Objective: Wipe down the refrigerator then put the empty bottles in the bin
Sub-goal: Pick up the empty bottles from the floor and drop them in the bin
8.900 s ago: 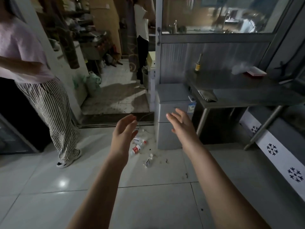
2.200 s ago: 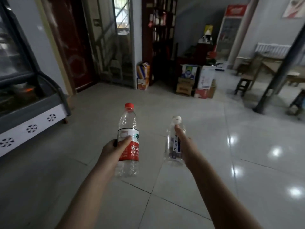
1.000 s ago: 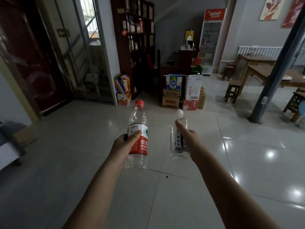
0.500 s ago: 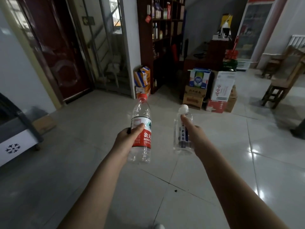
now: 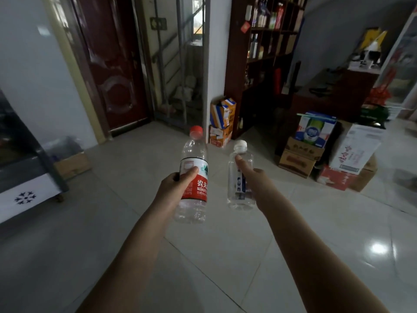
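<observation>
The left hand grips a red-capped bottle upright around its label. The right hand grips a smaller white-capped bottle, one digit lying up along its side. Both look empty, though the light is dim, and are held above the tiled floor. A refrigerator stands at the far left, just beside a cardboard box.

2 upright empty bottles: red-capped bottle, white-capped bottle

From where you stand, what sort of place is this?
Probably a small shop or eatery: a tall shelf of bottles, stacked cartons of goods on the floor, and a display freezer at left.
</observation>
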